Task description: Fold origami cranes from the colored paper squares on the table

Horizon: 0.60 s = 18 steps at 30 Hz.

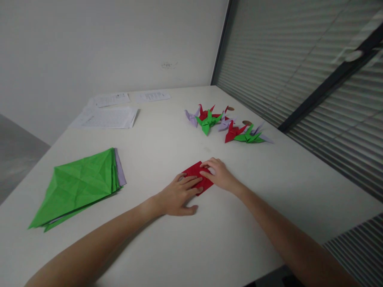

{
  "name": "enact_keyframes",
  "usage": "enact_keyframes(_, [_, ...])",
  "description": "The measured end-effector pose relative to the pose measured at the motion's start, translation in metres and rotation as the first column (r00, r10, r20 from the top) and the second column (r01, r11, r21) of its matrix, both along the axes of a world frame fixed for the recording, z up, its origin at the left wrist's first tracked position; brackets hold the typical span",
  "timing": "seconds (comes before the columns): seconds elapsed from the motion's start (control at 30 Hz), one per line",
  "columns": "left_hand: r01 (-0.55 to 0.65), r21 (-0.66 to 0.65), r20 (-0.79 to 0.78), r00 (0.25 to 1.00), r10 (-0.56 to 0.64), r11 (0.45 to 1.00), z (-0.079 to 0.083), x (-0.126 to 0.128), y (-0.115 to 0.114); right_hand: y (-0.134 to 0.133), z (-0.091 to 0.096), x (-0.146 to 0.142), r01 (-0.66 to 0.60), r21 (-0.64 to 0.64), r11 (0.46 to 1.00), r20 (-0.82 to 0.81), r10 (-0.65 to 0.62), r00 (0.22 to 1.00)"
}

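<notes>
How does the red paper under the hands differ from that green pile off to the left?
The red paper is much smaller than the green pile. The green pile shows several loosely stacked layers with a lilac edge peeking out, while the red paper looks like one compact piece. The left hand and right hand touch the red paper; neither touches the green pile. Both lie on the white table.

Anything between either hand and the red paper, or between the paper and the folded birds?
Nothing visible blocks either hand: the left hand and right hand both touch the red paper. Toward the folded birds, the right hand covers the paper's right-hand part; no other object shows between.
</notes>
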<state>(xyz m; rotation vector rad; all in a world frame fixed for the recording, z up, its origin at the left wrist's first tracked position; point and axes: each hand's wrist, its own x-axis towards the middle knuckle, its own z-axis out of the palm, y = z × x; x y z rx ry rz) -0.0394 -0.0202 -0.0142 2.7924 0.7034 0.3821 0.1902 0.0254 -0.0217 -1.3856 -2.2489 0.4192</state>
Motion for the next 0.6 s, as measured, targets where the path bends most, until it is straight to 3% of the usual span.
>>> enact_keyframes(0.23, [0.003, 0.003, 0.009, 1.0, -0.003, 1.0, 0.001, 0.0, 0.0, 0.0, -0.002, 0.014, 0.003, -0.001, 1.0, 0.087, -0.003, 0.996])
enact_keyframes(0.47, [0.001, 0.0, 0.014, 1.0, -0.001, 1.0, 0.0, 0.0, -0.001, 0.015, -0.011, 0.024, 0.27, 0.09, 0.959, 0.068, -0.277, 0.958])
enact_keyframes(0.53, [-0.001, 0.002, 0.021, 1.0, 0.001, 1.0, -0.001, 0.0, -0.001, 0.016, -0.008, 0.025, 0.204, 0.118, 0.972, 0.003, -0.206, 0.979])
enact_keyframes(0.6, [-0.005, 0.009, 0.033, 0.999, 0.005, 1.0, -0.001, 0.0, -0.001, 0.013, -0.003, 0.023, 0.034, 0.146, 0.989, -0.082, -0.022, 0.996])
